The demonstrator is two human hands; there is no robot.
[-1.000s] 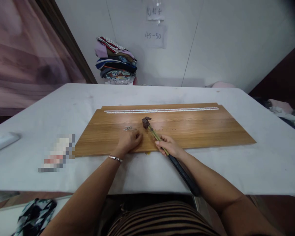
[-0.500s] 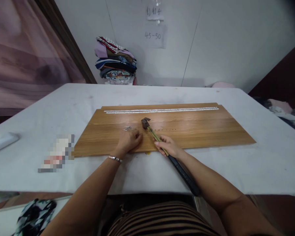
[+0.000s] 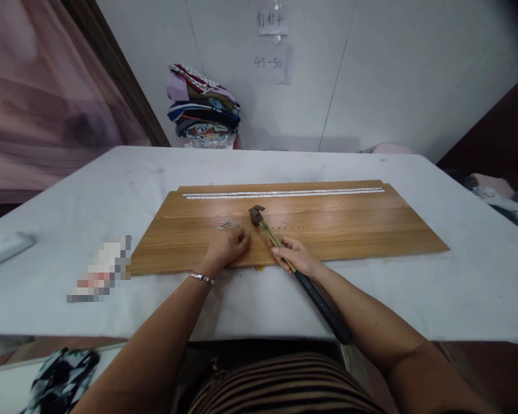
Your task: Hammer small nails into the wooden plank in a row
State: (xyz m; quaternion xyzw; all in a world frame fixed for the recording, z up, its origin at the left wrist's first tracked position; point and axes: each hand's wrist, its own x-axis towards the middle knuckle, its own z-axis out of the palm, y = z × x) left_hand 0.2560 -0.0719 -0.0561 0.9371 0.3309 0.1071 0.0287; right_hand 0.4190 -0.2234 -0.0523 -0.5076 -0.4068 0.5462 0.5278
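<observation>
On the white-covered table [image 3: 449,293], a wooden board [image 3: 349,221] lies flat, its long side running left to right in front of the person. The hammer [image 3: 316,298] is above the front middle of the board, set at a slant: its head [image 3: 255,216] is at the far end, and its black grip points back toward the person, near the right forearm. The right hand [image 3: 297,256] is closed on the yellowish section of the handle, forward of the black grip. It cannot be determined whether the head touches the board.

The left hand [image 3: 228,247] is at the front part of the board, fingers curled, just left of the hammer head. Whether these fingers pinch anything cannot be determined. The two hands are apart, with the hammer head beyond the gap between them. A bracelet [image 3: 202,278] is fitted at the left wrist.

Several loose nails [image 3: 224,225] lie in a small group just beyond the left hand. A row of small dark dots [image 3: 292,227] runs across the board to the right of the hammer head. Two marked white strips [image 3: 285,194] extend along the far side of the board, nearly parallel.
</observation>
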